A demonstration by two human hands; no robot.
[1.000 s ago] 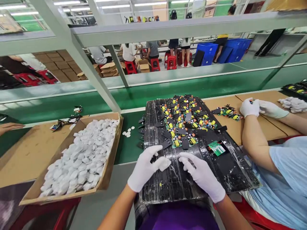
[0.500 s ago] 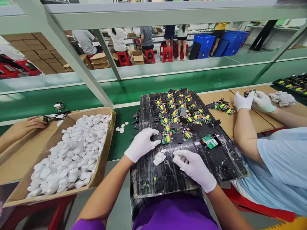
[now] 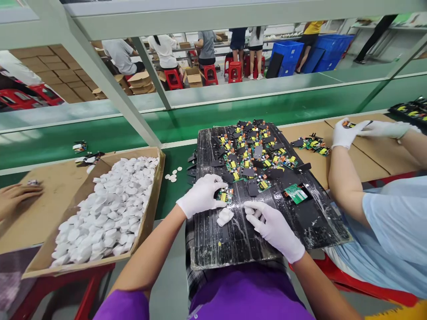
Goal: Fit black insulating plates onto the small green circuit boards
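On the near half of the black board (image 3: 233, 240), the left hand (image 3: 200, 198) had come back from the heap with a small circuit board (image 3: 225, 194) pinched at its fingertips; half a second earlier those fingers were closed on a flat black piece at the heap's near edge instead. That read as a fresh unit drawn out of the pile and brought toward the white cap (image 3: 225, 216), which had stayed where it lay, on the board between the two hands. The right hand (image 3: 271, 226) also kept its place, resting palm-down just right of the cap, fingers loosely curled and gripping nothing that could be seen.

Both hands wore thin white knit gloves. The board was glossy black and streaked, wrapped in what looked like shiny film. Toward its far edge lay the heap of circuit boards (image 3: 253, 155): green boards with yellow and blue parts, mixed with flat matt black pieces. A single green board (image 3: 295, 193) sat apart toward the right edge. Left of the board, a shallow cardboard tray (image 3: 148, 222) held many smooth, rounded white caps. At the right, a co-worker's gloved hands (image 3: 347, 131) worked over brown cardboard.
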